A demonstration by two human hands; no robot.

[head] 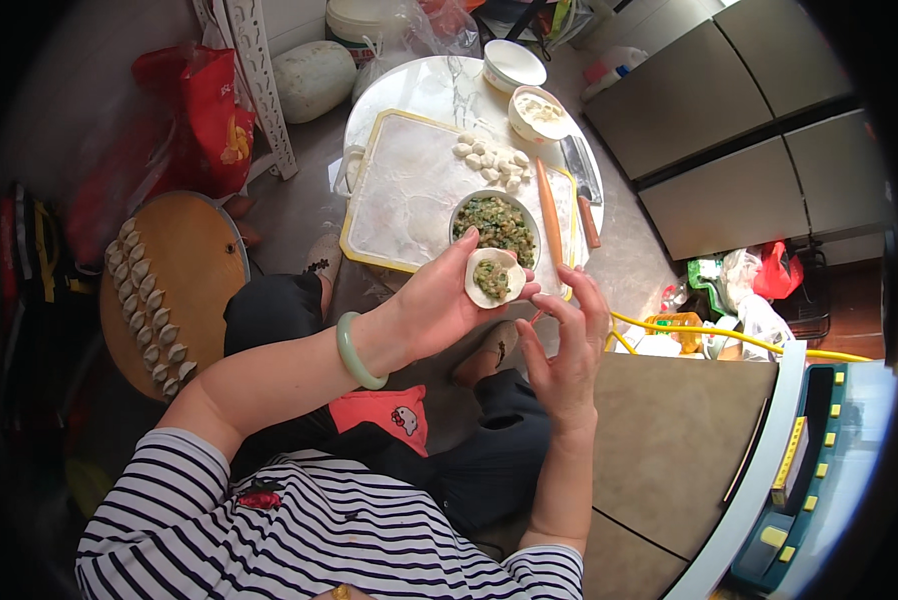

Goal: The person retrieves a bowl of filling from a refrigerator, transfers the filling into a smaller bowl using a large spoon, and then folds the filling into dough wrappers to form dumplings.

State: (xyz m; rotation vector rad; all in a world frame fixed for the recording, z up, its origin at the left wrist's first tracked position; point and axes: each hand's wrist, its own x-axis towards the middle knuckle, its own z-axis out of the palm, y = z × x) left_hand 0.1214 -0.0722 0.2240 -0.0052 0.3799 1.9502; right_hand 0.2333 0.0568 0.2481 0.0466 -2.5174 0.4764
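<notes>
A round dumpling wrapper (473, 289) with green and meaty filling (491, 279) on it lies across the fingers of my left hand (445, 300), palm up, a jade-green bangle on the wrist. My right hand (572, 341) is raised just to the right, fingers apart and holding nothing. Behind the wrapper a bowl of chopped filling (497, 217) stands on a floured cutting board (396, 180) with a yellow rim. Small dough pieces (494, 159) are grouped beyond the bowl. A wooden rolling pin (548, 210) lies at the board's right side.
Folded dumplings (147, 289) lie in rows on a round wooden board (201, 262) at left. A cleaver (582, 176) lies beside the cutting board on the round marble-patterned table (419, 79). Two bowls stand behind, one holding flour (541, 109). A yellow cable (704, 328) runs at right.
</notes>
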